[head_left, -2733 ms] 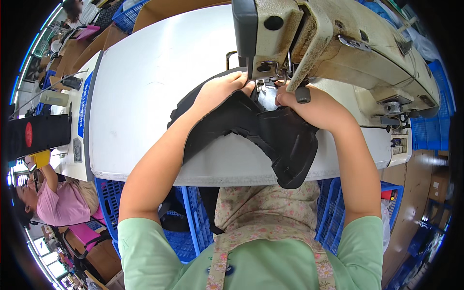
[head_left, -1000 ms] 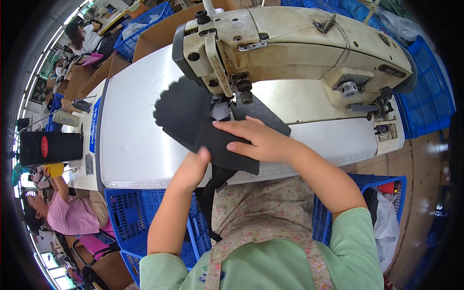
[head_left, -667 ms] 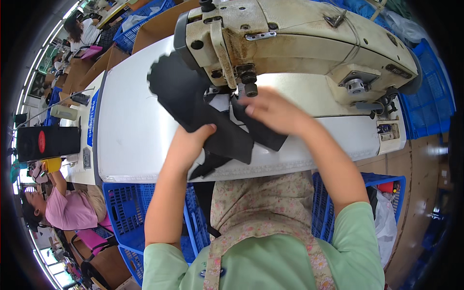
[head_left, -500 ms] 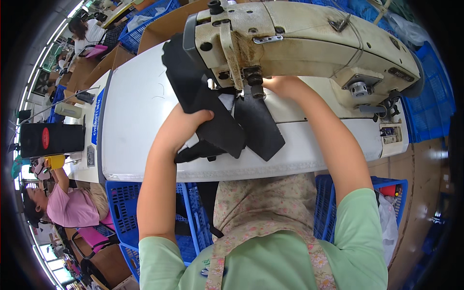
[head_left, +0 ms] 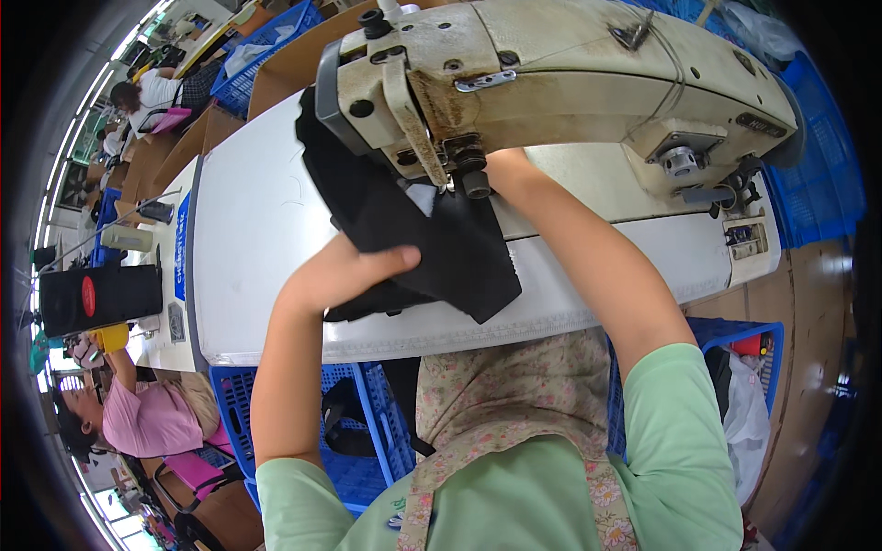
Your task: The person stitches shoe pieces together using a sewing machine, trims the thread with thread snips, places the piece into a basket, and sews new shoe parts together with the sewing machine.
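An off-white sewing machine stands over the white table. Black fabric pieces lie under its needle area and spread toward the table's near edge, with a small pale patch showing by the presser foot. My left hand grips the fabric left of the needle, thumb on top and fingers beneath it. Behind the machine head is my right hand, reaching in by the far side of the needle. Its fingers are hidden there, so what it holds does not show.
Blue crates stand below the table by my lap, another blue crate at the right. A black box-like machine sits to the left. A person in pink works at the left; another in white sits farther back.
Two black fabric flaps that stood apart near the needle now overlap as one sheet. My left hand has shifted its thumb across the fabric, and the view has moved slightly.
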Demonstrator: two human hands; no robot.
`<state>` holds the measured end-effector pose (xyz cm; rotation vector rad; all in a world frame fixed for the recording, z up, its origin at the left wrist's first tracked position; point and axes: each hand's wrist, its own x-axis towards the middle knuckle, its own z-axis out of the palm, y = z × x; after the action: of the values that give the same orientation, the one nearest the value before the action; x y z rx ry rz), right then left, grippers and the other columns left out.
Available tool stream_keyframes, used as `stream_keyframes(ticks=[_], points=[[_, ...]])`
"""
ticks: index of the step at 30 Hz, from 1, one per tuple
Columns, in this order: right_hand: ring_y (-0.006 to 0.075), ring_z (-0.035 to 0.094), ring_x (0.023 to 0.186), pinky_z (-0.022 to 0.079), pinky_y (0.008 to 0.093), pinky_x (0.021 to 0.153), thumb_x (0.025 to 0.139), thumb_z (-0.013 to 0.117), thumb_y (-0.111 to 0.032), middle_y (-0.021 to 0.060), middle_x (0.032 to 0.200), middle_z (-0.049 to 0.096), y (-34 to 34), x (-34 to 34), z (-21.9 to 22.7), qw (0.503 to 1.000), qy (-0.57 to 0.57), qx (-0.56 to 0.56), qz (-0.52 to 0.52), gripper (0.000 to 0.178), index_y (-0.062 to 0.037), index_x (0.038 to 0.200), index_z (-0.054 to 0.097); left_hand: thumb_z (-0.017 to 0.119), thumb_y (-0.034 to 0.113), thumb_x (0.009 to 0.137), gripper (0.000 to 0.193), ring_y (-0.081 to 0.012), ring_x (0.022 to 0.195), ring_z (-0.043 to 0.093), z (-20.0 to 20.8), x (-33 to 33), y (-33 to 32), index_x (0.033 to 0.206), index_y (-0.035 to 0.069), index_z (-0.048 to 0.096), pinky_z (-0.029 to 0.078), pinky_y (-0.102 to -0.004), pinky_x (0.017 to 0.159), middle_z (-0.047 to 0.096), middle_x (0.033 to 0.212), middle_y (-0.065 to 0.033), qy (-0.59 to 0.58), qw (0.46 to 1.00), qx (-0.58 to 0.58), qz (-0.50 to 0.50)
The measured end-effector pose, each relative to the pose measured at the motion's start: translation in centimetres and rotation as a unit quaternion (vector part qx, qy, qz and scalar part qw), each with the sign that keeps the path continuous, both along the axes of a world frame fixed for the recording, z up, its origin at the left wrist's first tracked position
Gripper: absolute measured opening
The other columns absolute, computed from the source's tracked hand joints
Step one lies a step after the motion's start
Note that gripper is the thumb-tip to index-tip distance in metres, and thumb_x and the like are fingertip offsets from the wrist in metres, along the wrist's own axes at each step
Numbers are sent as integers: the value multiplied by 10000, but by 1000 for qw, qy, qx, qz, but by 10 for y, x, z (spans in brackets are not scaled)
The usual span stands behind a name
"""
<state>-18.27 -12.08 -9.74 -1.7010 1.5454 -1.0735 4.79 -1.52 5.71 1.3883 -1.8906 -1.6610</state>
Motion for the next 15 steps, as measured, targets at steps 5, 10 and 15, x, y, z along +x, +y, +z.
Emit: stream_keyframes(ticks=[5,10,15], points=[[315,504,1202,403,390,1003,745,682,-151,138,1239,578,88,-1,95,978,184,102,4,406,-58,1138,639,721,232,819,547,-232,1104,561,-37,22,12,1252,-35,518,444,-347,971,601,1178,-134,7,997,-73,11],[275,513,1192,414,411,978,716,752,-285,107,1195,588,131,-4,53,960,192,-161,121,439,-70,1091,672,737,317,783,605,-293,1176,539,-77,23,4,1255,-4,538,399,-388,1027,599,1209,-165,40,966,-250,-53],[284,497,1235,394,417,1022,729,755,-315,94,1272,569,125,-21,51,942,225,-176,174,485,-94,1151,659,615,529,792,701,-353,1370,341,-72,2,29,1274,20,577,202,-463,1144,475,1395,-212,-90,948,-293,-83]])
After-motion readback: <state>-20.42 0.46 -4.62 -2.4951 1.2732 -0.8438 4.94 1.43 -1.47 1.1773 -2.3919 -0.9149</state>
